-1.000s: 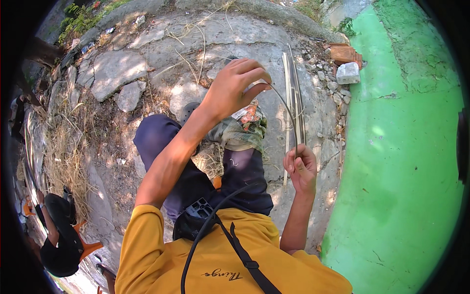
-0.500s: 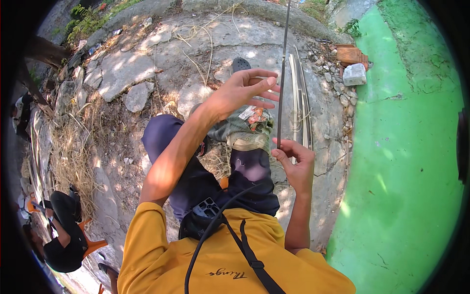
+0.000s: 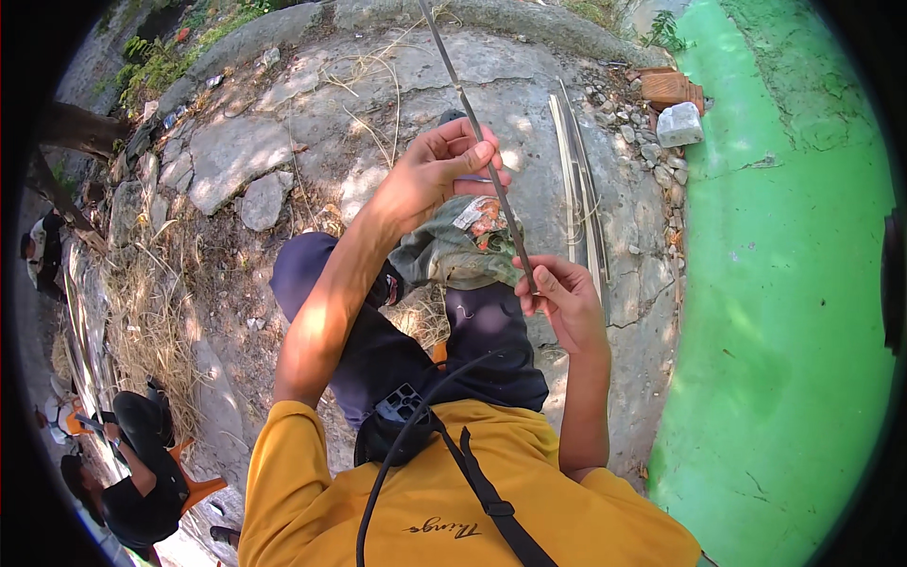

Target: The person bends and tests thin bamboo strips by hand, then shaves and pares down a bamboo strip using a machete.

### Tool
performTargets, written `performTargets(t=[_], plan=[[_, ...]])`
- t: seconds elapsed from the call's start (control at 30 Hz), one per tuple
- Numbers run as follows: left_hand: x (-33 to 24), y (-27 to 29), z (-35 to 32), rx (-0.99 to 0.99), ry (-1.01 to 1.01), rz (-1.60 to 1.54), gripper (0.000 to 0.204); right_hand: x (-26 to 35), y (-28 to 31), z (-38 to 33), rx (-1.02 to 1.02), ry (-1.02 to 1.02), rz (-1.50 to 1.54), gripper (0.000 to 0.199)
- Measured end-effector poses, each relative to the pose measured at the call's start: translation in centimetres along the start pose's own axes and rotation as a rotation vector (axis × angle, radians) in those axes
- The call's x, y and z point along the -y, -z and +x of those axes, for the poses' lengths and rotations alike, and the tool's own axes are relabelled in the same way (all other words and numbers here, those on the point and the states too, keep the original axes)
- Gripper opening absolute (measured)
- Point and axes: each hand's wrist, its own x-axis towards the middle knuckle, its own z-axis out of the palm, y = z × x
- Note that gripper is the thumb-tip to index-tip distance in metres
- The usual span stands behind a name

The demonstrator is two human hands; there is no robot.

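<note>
A long, thin dark strip (image 3: 457,87), which looks like split bamboo with a paler joint, slants across in front of me. Its lower end is pinched by my right hand (image 3: 564,298), thumb against bent fingers. Farther up, my left hand (image 3: 444,170) closes on the strip, the thumb near its edge and the fingers curled partly behind. The strip's far end runs out at the top edge. Beneath it, a worn grey-green cloth (image 3: 444,248) with an orange patch covers my right knee.
More long strips (image 3: 578,189) lie on the cracked concrete to the right. Beyond are rubble, a white block (image 3: 679,125), a brown brick (image 3: 672,88) and a green wall (image 3: 775,312). Dry fibres (image 3: 156,326) lie left. A person in black (image 3: 142,487) sits at lower left.
The strip has tilted from nearly upright, its top swinging left. My left hand, with fingers spread and apart from it before, has closed on it. My right hand still holds the lower end.
</note>
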Motion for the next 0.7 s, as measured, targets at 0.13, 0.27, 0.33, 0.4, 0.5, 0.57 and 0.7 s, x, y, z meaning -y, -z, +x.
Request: performTargets(t=[0.13,0.27,0.33,0.4,0.5,0.57,0.7], plan=[[-0.9,0.1,-0.8,0.102,-0.028,-0.062,0.013,-1.0,0.9,0.3,0.041,0.062,0.062,0.025],[-2.4,-1.4,-2.5,-0.017,-0.022,0.106,0.023,0.0,1.4,0.1,-0.02,0.095,-0.121,0.024],[-2.7,-1.5,-4.1,-0.044,0.009,0.18,0.029,0.9,1.3,-0.2,-0.044,0.091,-0.18,0.024],[-4.1,-2.6,-6.3,-0.163,0.21,0.609,0.031,1.8,1.5,-0.2,-0.017,0.058,-0.296,0.019],[-7.9,-8.5,-9.0,-0.199,0.348,1.297,0.037,3.3,1.9,0.2,-0.011,0.037,-0.431,0.014],[-7.5,-9.5,-9.5,-0.187,-0.03,1.611,0.038,4.5,2.0,0.6,0.019,0.073,-0.516,0.014],[-5.8,-9.2,-8.8,-0.073,-0.279,1.896,0.032,5.4,3.1,1.6,0.119,0.18,-0.7,0.014]])
